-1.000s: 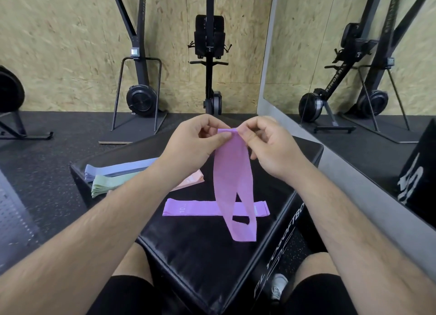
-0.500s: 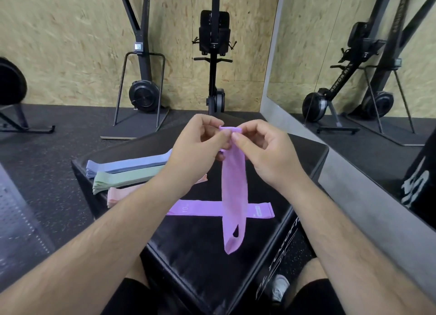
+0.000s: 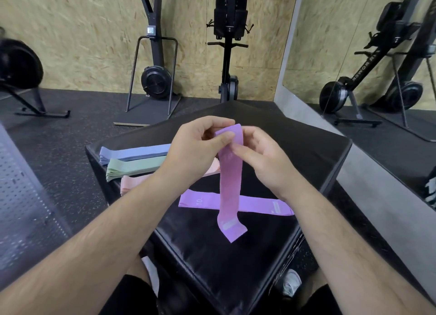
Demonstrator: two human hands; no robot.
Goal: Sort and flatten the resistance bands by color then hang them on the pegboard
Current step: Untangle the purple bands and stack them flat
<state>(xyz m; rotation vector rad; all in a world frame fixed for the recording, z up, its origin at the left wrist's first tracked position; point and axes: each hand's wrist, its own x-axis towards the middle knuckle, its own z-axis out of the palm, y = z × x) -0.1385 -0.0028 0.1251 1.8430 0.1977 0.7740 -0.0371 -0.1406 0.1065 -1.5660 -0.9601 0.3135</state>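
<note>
Now left hand (image 3: pixel 195 149) and right hand (image 3: pixel 264 163) pinch the purple band (image 3: pixel 230 184), its loop gone flat.

A black padded surface (image 3: pixel 295 149) sits on speckled rubber floor (image 3: pixel 70 125) — behind it, a flywheel machine (image 3: pixel 156 79) and a taller black machine (image 3: pixel 230 19) against the chipboard wall (image 3: pixel 82 31), mirror (image 3: pixel 342 31) at right.

You get soft, even indoor light that seems to fall from above, so shadows are faint. The black box (image 3: pixel 236 267) carries a dull sheen, and your wide lens bows the edges, where the pegboard (image 3: pixel 23 196) looks smeared.
</note>
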